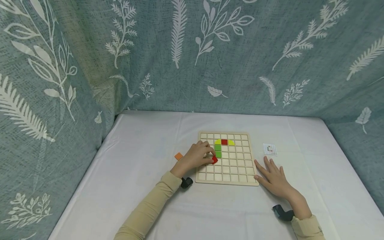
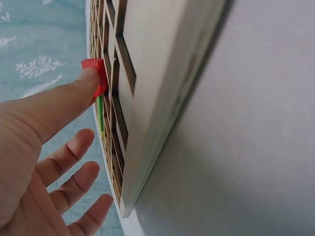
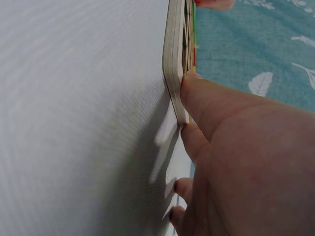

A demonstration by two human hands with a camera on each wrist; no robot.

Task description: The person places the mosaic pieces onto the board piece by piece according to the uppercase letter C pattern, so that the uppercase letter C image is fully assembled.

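Note:
A wooden grid board point(image 1: 234, 169) lies flat on the white table. My left hand point(image 1: 196, 156) pinches a red tile point(image 1: 214, 160) between thumb and index finger, tilted over the cells just below two green tiles point(image 1: 217, 151). In the left wrist view the thumb presses the red tile point(image 2: 102, 78) from the side, the other fingers spread apart. Another red tile point(image 1: 224, 142) sits higher on the board between two yellow pieces point(image 1: 231, 142) with a cut or rounded corner. My right hand point(image 1: 274, 180) rests with spread fingers at the board's right edge, thumb and index finger touching it.
An orange tile point(image 1: 178, 156) lies left of the board, beside the left wrist. A small printed pattern card point(image 1: 270, 149) lies to the right, beyond the right fingertips. Behind the table point(image 1: 150, 133) hangs a blue-green curtain point(image 1: 192, 83) with white leaves.

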